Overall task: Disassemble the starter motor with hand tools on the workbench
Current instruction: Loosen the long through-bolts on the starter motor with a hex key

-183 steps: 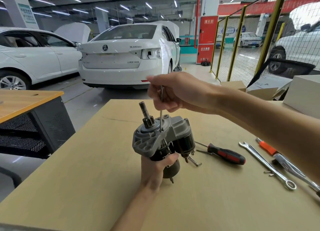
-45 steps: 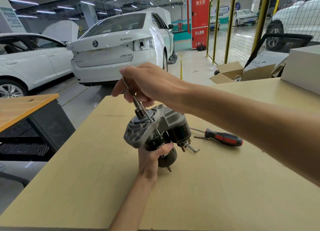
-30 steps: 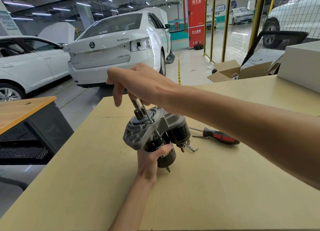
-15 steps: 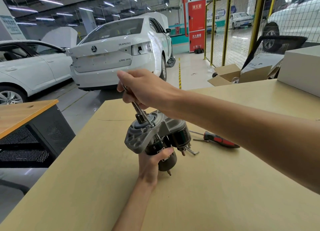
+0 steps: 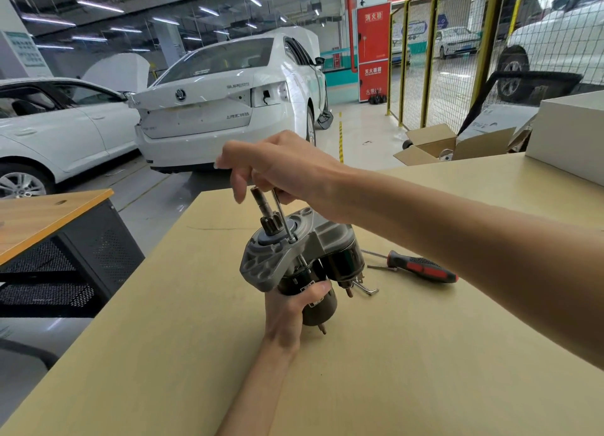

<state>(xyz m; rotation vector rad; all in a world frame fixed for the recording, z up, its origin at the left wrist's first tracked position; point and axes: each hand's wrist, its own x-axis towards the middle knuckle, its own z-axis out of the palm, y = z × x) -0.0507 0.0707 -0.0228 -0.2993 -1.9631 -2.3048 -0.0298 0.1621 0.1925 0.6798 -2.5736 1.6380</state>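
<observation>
Fingers of the right hand [image 5: 287, 170] have spread since half a second ago, still pinching a thin metal rod [image 5: 282, 216] in the starter motor [image 5: 294, 255]. Below, the left hand [image 5: 291, 311] grips the motor's black body upright above the workbench [image 5: 163, 354]. A red-and-black screwdriver [image 5: 421, 267] lies beyond, under the right forearm.

The tabletop [image 5: 425, 370] lies bare in front of and to the left of the motor [image 5: 304, 259], so hands could pass there, while the right forearm [image 5: 457, 249] spans the air from the right edge to above the motor and blocks reach from that side. Just right of the motor a screwdriver [image 5: 421, 267] and a thin bent rod [image 5: 367, 288] lie on the tabletop under that forearm. A white box [image 5: 568, 134] closes off the far right corner, well apart from the motor.
</observation>
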